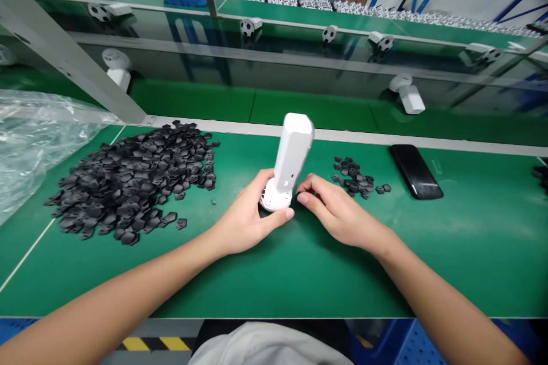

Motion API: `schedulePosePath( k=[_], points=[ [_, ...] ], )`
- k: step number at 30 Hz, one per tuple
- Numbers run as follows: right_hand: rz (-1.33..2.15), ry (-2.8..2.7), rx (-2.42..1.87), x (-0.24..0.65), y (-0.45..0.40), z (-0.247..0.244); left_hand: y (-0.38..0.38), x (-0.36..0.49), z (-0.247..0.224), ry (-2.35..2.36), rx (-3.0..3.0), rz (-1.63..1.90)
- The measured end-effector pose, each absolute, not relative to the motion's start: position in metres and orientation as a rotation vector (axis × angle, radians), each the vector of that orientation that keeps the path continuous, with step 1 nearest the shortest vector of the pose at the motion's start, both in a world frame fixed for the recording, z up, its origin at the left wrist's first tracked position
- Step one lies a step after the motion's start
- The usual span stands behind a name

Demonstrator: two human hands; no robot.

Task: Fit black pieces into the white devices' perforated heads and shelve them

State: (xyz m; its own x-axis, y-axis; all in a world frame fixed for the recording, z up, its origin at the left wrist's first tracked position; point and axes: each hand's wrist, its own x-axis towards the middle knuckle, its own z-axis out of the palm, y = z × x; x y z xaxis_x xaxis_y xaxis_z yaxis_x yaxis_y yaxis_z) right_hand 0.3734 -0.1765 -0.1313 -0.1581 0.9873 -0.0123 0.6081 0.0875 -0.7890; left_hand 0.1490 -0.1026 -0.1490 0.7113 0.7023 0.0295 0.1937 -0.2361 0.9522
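A white plastic part (293, 151) with a round base and a tall block-shaped body stands upright, leaning slightly right, over the green worktop. My left hand (252, 214) is closed around the left side of its round base, thumb across the front. Just right of the base, my right hand (331, 205) has thumb and forefinger pinched together on a small dark piece, mostly hidden by the fingers. A large heap of black pentagonal pieces (137, 177) lies to the left. A smaller group of the same pieces (357, 178) is beyond my right hand.
A black phone (416, 171) lies right of the small group. Clear plastic sheeting (38, 142) covers the far left. Behind a metal rail (342, 136), a green conveyor (299, 105) bears more white parts (409, 94). A slanted metal post (72, 45) rises at the left.
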Motion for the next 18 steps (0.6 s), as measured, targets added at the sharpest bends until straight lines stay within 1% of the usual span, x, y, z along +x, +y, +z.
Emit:
schedulePosePath(
  k=[4, 14, 18],
  points=[
    [1.124, -1.62, -1.48, 0.363, -0.181, -0.132, -0.103, 0.148, -0.144, 0.698, 1.945, 0.556],
    [1.236, -1.481, -1.503, 0.358, -0.183, -0.14, -0.099, 0.145, -0.142, 0.651, 2.072, 0.47],
    [1.22, -1.424, -1.546, 0.358, -0.182, -0.145, -0.099, 0.146, -0.138, 0.654, 2.088, 0.42]
  ],
)
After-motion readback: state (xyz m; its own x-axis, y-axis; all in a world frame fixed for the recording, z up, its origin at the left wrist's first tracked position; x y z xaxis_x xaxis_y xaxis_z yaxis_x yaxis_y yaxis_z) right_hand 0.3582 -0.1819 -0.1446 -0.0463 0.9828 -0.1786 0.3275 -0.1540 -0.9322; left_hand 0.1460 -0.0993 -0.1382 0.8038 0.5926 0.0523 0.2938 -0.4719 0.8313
